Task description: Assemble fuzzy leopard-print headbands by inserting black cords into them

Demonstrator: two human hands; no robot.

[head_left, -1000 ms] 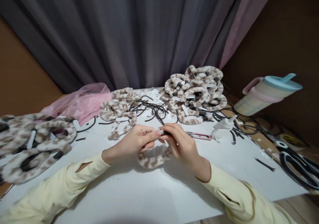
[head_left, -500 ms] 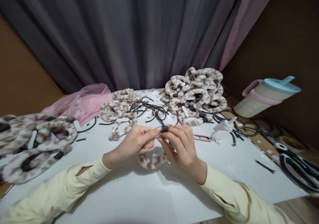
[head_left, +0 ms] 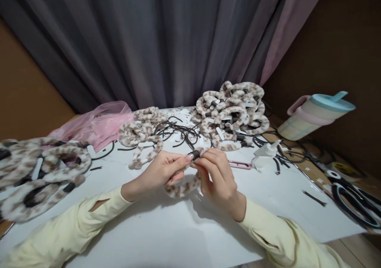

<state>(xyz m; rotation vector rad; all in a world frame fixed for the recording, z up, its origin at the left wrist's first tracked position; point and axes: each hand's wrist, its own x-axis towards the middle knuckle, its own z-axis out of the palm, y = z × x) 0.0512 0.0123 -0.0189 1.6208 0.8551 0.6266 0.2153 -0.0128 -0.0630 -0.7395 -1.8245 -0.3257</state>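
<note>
Between my hands is a plush loop (head_left: pixel 182 189), white with brown spots, its lower curve hanging above the white tabletop. Dark cord (head_left: pixel 195 154) is wound in a band around its top. My left hand (head_left: pixel 169 168) pinches the loop just left of the band, thumb on top. My right hand (head_left: pixel 218 174) is closed at the band's right side, fingers bent over it; the exact spot they grip is partly hidden. Behind the hands lies a heap of loose dark cords (head_left: pixel 181 131). A pink cutter (head_left: pixel 240 164) lies right of my right hand.
Spotted plush loops are piled at the back right (head_left: pixel 235 113), at the left (head_left: pixel 44 176) and back middle (head_left: pixel 139 131). A pink plastic bag (head_left: pixel 98 121), a white glue bottle (head_left: pixel 264 155), a tumbler (head_left: pixel 315 117) and black scissors (head_left: pixel 354 202) stand or lie around the white table (head_left: pixel 166 236).
My right-hand fingers have shifted slightly at the wound band, and more of the dark band shows. The whole view has moved a little; both hands keep their hold.
</note>
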